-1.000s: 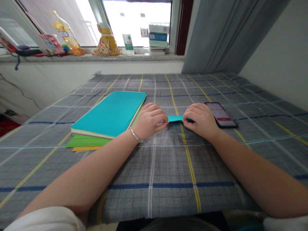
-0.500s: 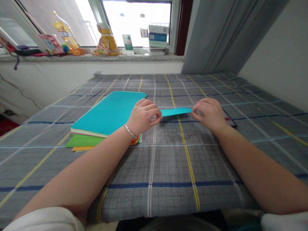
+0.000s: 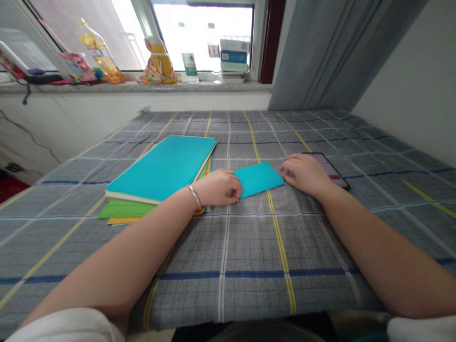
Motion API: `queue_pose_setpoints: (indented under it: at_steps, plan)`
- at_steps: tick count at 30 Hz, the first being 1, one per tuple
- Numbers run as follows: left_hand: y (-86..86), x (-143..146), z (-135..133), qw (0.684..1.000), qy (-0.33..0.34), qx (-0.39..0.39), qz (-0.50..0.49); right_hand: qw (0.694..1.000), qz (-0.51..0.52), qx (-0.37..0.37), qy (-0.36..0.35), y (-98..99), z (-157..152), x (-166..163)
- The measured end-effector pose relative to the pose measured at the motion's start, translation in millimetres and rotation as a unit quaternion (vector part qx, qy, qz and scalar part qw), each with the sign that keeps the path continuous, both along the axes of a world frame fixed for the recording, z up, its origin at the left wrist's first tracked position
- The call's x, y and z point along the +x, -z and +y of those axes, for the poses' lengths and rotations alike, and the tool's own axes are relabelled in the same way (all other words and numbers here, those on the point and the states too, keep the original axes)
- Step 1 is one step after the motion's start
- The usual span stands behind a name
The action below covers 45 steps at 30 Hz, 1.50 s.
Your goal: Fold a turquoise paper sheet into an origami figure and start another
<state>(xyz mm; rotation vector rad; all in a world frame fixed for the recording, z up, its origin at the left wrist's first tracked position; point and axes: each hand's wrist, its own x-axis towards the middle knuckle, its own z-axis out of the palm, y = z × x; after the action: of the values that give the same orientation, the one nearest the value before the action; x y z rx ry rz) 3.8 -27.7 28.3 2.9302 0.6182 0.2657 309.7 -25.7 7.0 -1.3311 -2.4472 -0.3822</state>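
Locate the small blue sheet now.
In the head view, the small blue sheet is between the left hand and right hand, right of the paper stack.

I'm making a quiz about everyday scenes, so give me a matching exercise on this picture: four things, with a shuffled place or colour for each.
Things
1. small blue sheet
2. paper stack
3. phone
4. bracelet

Places and colours
A. silver-coloured
B. partly hidden by the right hand
C. blue on top, green and orange lower down
D. between the left hand and the right hand

Pairs: 1-D, 2-C, 3-B, 4-A
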Motion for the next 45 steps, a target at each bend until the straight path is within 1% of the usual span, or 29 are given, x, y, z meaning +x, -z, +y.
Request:
queue_pose_setpoints:
  at_steps: [2,3,5,6,8,10,12,14,16,18,24,29,31,32,34,37,39,41,43,45]
  plan:
    - [2.3,0.0,1.1,0.999,0.010,-0.053,0.004,0.998,0.016,-0.048,0.023,2.3,-0.3,-0.9]
    - [3.6,-0.4,2.2,0.997,0.004,-0.075,-0.004,0.997,0.024,-0.065,0.041,3.5,-0.6,-1.6]
    - [7.3,-1.6,5.0,0.995,-0.040,-0.089,-0.034,0.993,0.043,-0.082,0.079,5.9,-1.4,-3.8]
    - [9.6,-2.2,6.4,0.993,-0.081,-0.074,-0.050,0.989,0.064,-0.087,0.098,7.0,-1.7,-5.2]
    - [15.1,-3.1,8.8,0.983,-0.174,-0.012,-0.065,0.978,0.134,-0.107,0.121,9.4,-2.1,-8.3]
    - [20.2,-3.1,9.9,0.969,-0.241,0.041,-0.045,0.959,0.211,-0.137,0.130,12.0,-1.5,-11.1]
    - [23.4,-1.7,9.7,0.961,-0.272,0.052,-0.018,0.943,0.260,-0.163,0.129,15.2,0.0,-12.8]
    - [24.6,0.4,8.7,0.955,-0.294,0.034,-0.016,0.935,0.287,-0.181,0.104,19.0,2.2,-13.2]
    - [25.3,2.5,8.3,0.944,-0.328,0.010,-0.043,0.929,0.308,-0.194,0.069,23.0,4.5,-12.9]
    - [27.3,3.5,9.3,0.932,-0.354,-0.017,-0.079,0.921,0.327,-0.204,0.050,26.5,6.3,-12.6]
    - [38.5,3.9,16.2,0.911,-0.359,-0.101,-0.176,0.908,0.351,-0.215,0.081,28.7,4.4,-18.5]
    - [39.9,5.6,18.1,0.870,-0.342,-0.209,-0.288,0.900,0.359,-0.235,0.070,26.7,1.7,-23.4]
    - [39.1,5.7,18.2,0.862,-0.344,-0.221,-0.301,0.898,0.363,-0.238,0.069,26.9,1.6,-23.5]
    - [38.7,5.5,18.2,0.863,-0.345,-0.211,-0.302,0.897,0.365,-0.239,0.068,27.3,1.6,-23.3]
    - [38.2,5.0,17.9,0.879,-0.344,-0.170,-0.284,0.892,0.374,-0.245,0.063,28.0,1.5,-22.8]
    - [37.0,4.5,15.8,0.919,-0.326,-0.104,-0.199,0.884,0.383,-0.263,0.056,28.3,1.3,-21.8]
    - [35.5,5.3,13.1,0.938,-0.311,-0.072,-0.139,0.884,0.380,-0.270,0.051,27.4,1.4,-21.0]
    - [34.1,7.0,9.9,0.948,-0.299,-0.043,-0.106,0.882,0.379,-0.277,0.041,25.8,1.5,-20.7]
    - [33.3,9.1,7.3,0.952,-0.289,-0.025,-0.095,0.875,0.386,-0.291,0.032,24.0,1.7,-20.9]
    - [33.3,10.6,6.2,0.951,-0.288,-0.034,-0.109,0.867,0.393,-0.306,0.029,22.8,2.0,-21.4]
